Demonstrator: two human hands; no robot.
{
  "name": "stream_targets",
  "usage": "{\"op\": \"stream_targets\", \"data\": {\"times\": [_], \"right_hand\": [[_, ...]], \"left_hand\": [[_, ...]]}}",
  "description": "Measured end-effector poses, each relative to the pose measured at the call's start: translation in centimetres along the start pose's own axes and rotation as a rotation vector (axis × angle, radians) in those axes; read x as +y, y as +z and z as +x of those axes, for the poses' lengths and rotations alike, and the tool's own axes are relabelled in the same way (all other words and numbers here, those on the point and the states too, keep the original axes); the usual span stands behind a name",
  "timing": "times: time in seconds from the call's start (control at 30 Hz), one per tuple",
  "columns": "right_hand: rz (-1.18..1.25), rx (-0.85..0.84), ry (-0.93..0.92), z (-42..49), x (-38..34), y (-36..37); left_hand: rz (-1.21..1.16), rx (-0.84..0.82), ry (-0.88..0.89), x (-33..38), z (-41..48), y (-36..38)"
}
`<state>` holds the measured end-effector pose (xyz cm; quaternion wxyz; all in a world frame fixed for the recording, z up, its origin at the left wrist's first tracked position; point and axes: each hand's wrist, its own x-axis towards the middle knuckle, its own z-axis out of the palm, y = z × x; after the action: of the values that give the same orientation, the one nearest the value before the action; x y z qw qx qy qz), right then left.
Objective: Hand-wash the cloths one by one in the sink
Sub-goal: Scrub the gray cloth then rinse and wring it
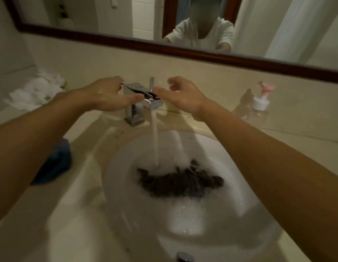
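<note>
1. On the left hand (105, 95), fingers straight and relaxed, gripping nothing; wet across the back, thumb reaching to the side of the tap (143, 100). Touching it or not, cannot tell.
2. On the right hand (181, 95), fingers loosely curled above the tap's top, thumb out toward the upright lever (151, 83), holding nothing.
3. A ring (122, 82) on one left finger, just behind the tap.
4. Straight down from the spout, a steady stream of water (155, 140) into the sink (122, 182).
5. Down in the bowl, the dark cloth (181, 183), bunched and soaked, right where the stream lands; a patch of foam (185, 218) nearer the front.
6. Out left on the counter (51, 214), a blue cloth (56, 163) beside the sink rim, partly hidden by the left forearm.
7. Farther back on that side, a heap of white cloths (35, 91) by the wall.
8. Off to the right, a clear pump bottle (258, 104) with a pink top, well apart from both hands.
9. Above it all, a dark-framed mirror (183, 52).
</note>
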<state>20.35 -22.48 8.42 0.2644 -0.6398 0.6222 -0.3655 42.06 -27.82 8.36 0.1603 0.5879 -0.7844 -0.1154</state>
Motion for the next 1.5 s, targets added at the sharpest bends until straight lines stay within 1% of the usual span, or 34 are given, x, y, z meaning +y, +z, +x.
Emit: {"op": "stream_targets", "data": {"times": [0.1,0.23,0.3,0.37,0.43,0.53,0.63,0.77,0.87,0.97,1.07,1.17,1.23,1.3,1.37,1.4,1.43,1.47,1.5], "right_hand": [[-0.040,-0.070,-0.009,3.3,-1.0,0.4],[-0.099,-0.198,0.057,6.7,-1.0,0.7],[-0.084,-0.256,0.087,7.9,-0.7,1.2],[-0.032,-0.264,0.079,8.6,-0.4,2.1],[0.040,-0.231,0.068,8.9,-0.3,3.0],[0.074,-0.161,0.025,9.0,-0.3,3.4],[0.072,-0.186,-0.032,9.1,-0.4,3.3],[-0.004,-0.239,-0.040,8.7,-0.4,2.9],[-0.006,-0.210,-0.036,7.1,-0.3,2.4],[-0.039,-0.152,-0.012,4.0,0.1,0.9],[-0.072,-0.117,0.037,-0.1,1.8,-1.3],[-0.144,-0.082,0.087,-4.5,4.5,-2.6],[-0.233,-0.091,0.111,-7.2,7.0,-2.7],[-0.296,-0.175,0.133,-9.7,9.5,-2.1],[-0.410,-0.337,0.133,-11.9,11.5,-0.8],[-0.500,-0.446,0.125,-12.8,12.4,0.1],[-0.594,-0.558,0.131,-13.3,13.5,1.3],[-0.691,-0.644,0.143,-13.5,14.6,2.5],[-0.758,-0.685,0.152,-13.1,15.8,3.6]], "left_hand": [[0.008,-0.094,0.025,-0.4,2.1,-0.7],[-0.063,-0.209,0.060,-0.7,4.0,-0.7],[-0.076,-0.239,0.067,-1.1,4.9,-0.5],[-0.071,-0.263,0.061,-1.6,5.5,-0.2],[-0.067,-0.274,0.054,-1.7,6.0,0.0],[-0.074,-0.271,0.050,-1.7,6.2,0.2],[-0.096,-0.275,0.061,-1.7,6.1,-0.1],[-0.072,-0.259,0.102,-0.3,5.1,-0.7],[-0.028,-0.251,0.138,1.4,3.9,-0.2],[0.130,-0.224,0.195,3.6,2.3,0.1],[0.330,-0.145,0.234,6.2,0.2,1.2],[0.459,-0.057,0.395,8.9,-2.5,3.7],[0.448,-0.050,0.482,10.2,-4.6,6.0],[0.330,-0.133,0.496,10.8,-6.2,8.5],[0.238,-0.241,0.473,10.6,-7.6,11.5],[0.248,-0.301,0.466,10.2,-7.9,13.4],[0.298,-0.402,0.443,9.6,-8.1,15.0],[0.367,-0.557,0.392,9.0,-8.1,16.7],[0.436,-0.715,0.323,8.2,-7.8,18.4]]}}
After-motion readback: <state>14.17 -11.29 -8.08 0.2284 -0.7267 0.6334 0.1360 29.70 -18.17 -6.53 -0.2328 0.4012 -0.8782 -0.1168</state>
